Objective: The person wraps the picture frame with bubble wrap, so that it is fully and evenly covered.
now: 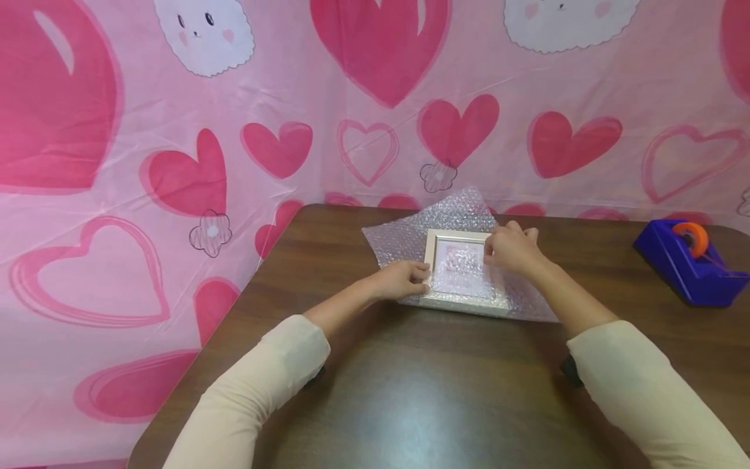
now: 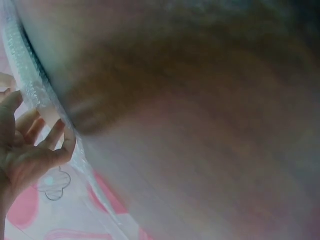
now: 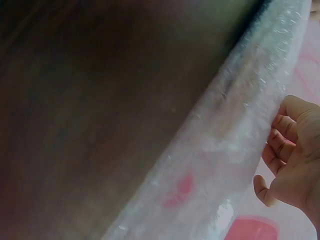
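A picture frame (image 1: pixel 430 251) with a pale gold border lies on a sheet of bubble wrap (image 1: pixel 404 238) on the table. Clear wrap also covers its lower part, shining over the picture. At the frame's left side, my left hand (image 1: pixel 401 280) holds the wrap's edge between thumb and bent fingers. My right hand (image 1: pixel 512 249) pinches wrap over the frame's upper right, hiding that corner. The left wrist view has the left hand (image 2: pixel 32 147) with fingertips at the wrap's edge (image 2: pixel 35 90). Curled fingers of the right hand (image 3: pixel 297 150) meet the wrap (image 3: pixel 210 155) in the right wrist view.
A blue tape dispenser (image 1: pixel 691 267) with an orange roll core (image 1: pixel 693 238) stands at the table's right. Behind the brown table (image 1: pixel 375 391) hangs a pink cloth (image 1: pixel 328 85) printed with hearts. The wrap's far corner rises near the table's back edge.
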{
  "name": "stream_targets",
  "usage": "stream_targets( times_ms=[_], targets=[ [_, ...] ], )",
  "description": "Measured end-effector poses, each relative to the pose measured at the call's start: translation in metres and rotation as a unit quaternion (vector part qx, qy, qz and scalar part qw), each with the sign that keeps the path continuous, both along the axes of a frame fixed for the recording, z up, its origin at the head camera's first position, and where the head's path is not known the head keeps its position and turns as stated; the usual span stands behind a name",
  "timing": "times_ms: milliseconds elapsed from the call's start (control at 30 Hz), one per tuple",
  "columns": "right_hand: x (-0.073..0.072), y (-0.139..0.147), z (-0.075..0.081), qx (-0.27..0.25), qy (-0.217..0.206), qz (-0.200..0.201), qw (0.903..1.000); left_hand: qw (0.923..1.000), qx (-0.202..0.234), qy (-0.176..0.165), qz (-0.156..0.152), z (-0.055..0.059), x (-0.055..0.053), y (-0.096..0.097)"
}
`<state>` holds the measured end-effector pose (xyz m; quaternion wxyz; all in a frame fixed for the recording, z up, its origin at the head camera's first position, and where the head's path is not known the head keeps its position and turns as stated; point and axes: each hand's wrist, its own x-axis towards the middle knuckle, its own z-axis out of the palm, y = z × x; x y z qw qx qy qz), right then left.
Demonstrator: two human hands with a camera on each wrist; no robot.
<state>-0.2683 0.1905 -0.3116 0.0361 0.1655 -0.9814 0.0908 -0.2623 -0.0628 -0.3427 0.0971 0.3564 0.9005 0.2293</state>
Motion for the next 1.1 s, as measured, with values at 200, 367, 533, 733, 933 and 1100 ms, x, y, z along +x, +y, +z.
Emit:
stream_targets(
  times_ms=[200,367,533,733,933,1100],
  targets=[
    [-0.003,-0.001,-0.007,0.004,-0.027,-0.007,0.9996,0.9992,-0.024,0.029,-0.011,0.0,0.001,0.004],
    [-0.005,0.0,-0.008,0.004,-0.032,-0.004,0.9995,0.9912,-0.08,0.09,-0.055,0.0,0.002,0.008],
    [-0.009,-0.001,-0.01,0.006,-0.049,-0.003,0.9988,0.9826,-0.117,0.122,-0.077,0.001,0.003,0.013],
    [-0.018,0.0,0.003,0.013,-0.126,-0.017,0.9917,0.9815,-0.133,0.121,-0.066,0.004,0.005,0.017],
    [-0.043,0.009,0.025,-0.017,-0.15,0.009,0.9886,0.9783,-0.161,0.12,-0.05,0.004,0.009,0.017],
    [-0.066,0.023,0.03,-0.104,-0.154,0.02,0.9823,0.9757,-0.168,0.13,-0.055,0.004,0.01,0.017]
  ],
)
